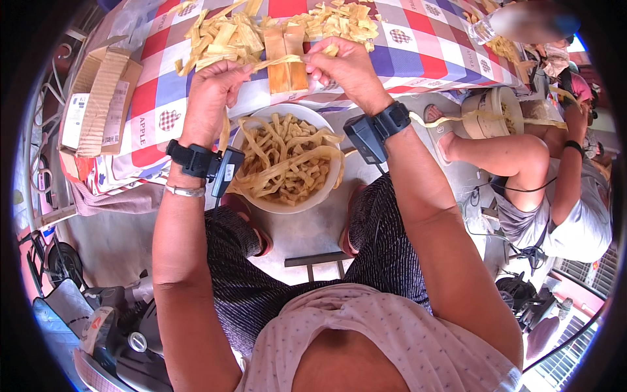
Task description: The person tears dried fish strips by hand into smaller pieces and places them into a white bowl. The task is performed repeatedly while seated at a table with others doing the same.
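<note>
My left hand (209,95) and my right hand (349,73) pinch a pale yellow, pliable strip (277,62), which looks like tofu skin. It is stretched between them, over a brown grooved block (286,81) near the table's edge. A loose length of strip hangs beneath my left hand. Between my knees, below the table edge, is a white basin (259,205) full of short folded or knotted yellow pieces (299,179), with longer strips draped across them. Beyond my left hand lies a heap of flat strips (228,36); a pile of smaller pieces (345,22) lies beyond my right.
A checked cloth (169,93) covers the table. An open cardboard box (95,105) stands at its left end. At right, a seated person (529,181) holds a strip beside a tilted bucket (485,112). A scooter (122,333) is at lower left; cables (482,232) run at right.
</note>
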### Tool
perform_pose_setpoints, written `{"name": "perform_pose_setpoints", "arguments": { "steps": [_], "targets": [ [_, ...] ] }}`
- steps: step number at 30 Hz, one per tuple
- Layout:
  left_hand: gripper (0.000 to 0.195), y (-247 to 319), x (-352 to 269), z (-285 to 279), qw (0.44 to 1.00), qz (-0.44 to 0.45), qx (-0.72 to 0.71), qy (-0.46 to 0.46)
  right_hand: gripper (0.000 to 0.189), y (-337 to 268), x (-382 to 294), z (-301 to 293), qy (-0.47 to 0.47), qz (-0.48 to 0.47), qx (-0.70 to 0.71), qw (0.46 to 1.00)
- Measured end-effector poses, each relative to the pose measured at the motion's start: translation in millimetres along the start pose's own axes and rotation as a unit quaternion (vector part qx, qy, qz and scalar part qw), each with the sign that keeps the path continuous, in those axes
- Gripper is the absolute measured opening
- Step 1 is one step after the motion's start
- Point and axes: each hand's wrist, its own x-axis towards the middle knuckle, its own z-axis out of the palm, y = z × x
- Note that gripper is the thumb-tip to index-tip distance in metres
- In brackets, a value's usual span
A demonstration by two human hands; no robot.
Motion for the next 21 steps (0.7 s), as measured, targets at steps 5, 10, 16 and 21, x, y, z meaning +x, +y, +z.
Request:
{"name": "perform_pose_setpoints", "arguments": {
  "steps": [5, 10, 16, 21],
  "targets": [
    [0.02, -16.2, 5.8, -2.1, 0.99, -0.015, 0.133, 0.04, 0.008, 9.9, 3.9, 2.4, 0.016, 0.018, -0.051, 0.998],
    [0.027, -24.8, 4.6, -0.9, 0.965, 0.012, 0.254, 0.066, 0.007, 18.8, -0.3, 9.2, 0.06, 0.016, -0.108, 0.992],
    [0.026, -20.7, -12.7, -0.5, 0.963, -0.021, 0.259, 0.076, 0.011, 9.7, -22.7, 14.2, 0.065, -0.017, -0.237, 0.969],
    [0.024, -28.2, -20.2, -7.1, 0.963, -0.022, 0.254, 0.092, 0.016, 11.1, -31.9, 15.8, 0.101, -0.068, -0.313, 0.942]
  ]
}}
